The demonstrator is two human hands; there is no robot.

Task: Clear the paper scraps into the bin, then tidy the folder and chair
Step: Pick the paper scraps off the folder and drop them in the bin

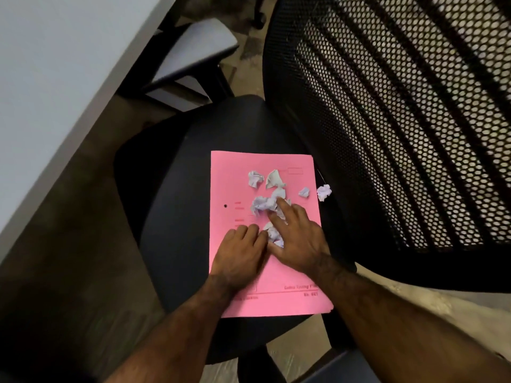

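A pink folder (237, 178) lies flat on the black seat (179, 217) of an office chair. Several crumpled white paper scraps (272, 179) are scattered over its upper half, and one scrap (324, 191) lies just off its right edge on the seat. My left hand (239, 255) rests on the folder with its fingers curled beside a scrap (272, 234). My right hand (296, 236) lies next to it, fingers spread, the fingertips touching the middle clump of scraps (262, 204). Neither hand has lifted anything.
The chair's black mesh backrest (401, 120) rises to the right. A grey armrest (199, 51) shows at the upper left and another (343, 366) at the bottom. A white desk (55, 78) fills the left side. No bin is in view.
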